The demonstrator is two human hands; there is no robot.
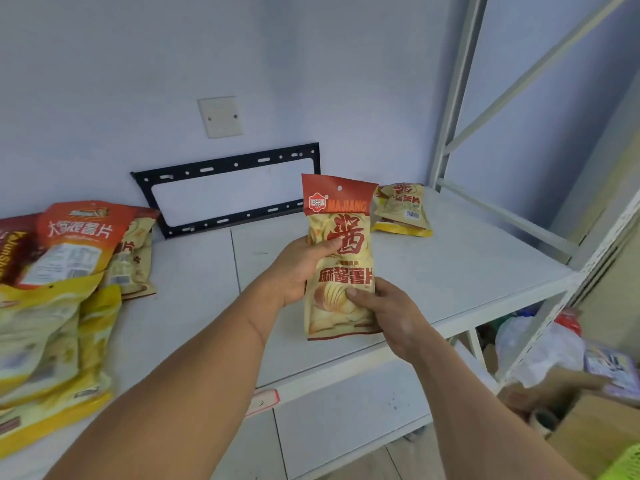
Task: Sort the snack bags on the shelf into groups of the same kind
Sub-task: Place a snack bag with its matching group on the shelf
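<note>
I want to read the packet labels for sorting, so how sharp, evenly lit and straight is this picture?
Head view: soft, even light with no hard shadows or glare; the held chip bag, gripped by the left hand and right hand, is sharp enough to read "MAJIANG"; the bags at the left edge are blurred and stretched; the shelf frame leans from wide-angle distortion.

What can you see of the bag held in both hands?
The held bag is a glossy pale-yellow chip packet with a red top band reading MAJIANG, a hang hole and red Chinese characters. It is sealed, upright, front to camera, held above the white shelf. The left hand grips its left edge; the right hand grips its lower right.
</note>
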